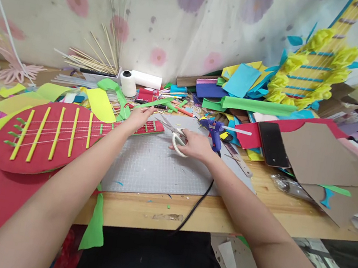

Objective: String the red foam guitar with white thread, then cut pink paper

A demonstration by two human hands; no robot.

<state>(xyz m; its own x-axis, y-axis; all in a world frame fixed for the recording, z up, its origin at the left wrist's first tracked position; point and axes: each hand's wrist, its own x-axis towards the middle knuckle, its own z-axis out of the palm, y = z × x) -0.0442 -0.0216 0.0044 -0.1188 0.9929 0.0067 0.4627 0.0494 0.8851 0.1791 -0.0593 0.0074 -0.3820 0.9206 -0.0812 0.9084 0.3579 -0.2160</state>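
Observation:
My left hand (138,119) reaches over the neck of a red paper guitar (49,137) and is closed on a thin green paper strip (157,102) at its fingertips. The guitar has yellow bars, green pegs and white strings. In my right hand (195,145) is a pair of scissors (177,145), my fingers around the white handles. Their blades point left toward the guitar's neck end, over a grey cutting mat (155,171). A purple glue gun (213,131) with a clear glue stick lies just right of the scissors.
A black phone (273,145) and brown cardboard (326,154) lie to the right. Behind stand a white thread spool (128,84), a box of sticks (101,76) and a yellow paper guitar (307,73). A black cord (197,205) hangs over the table's front edge.

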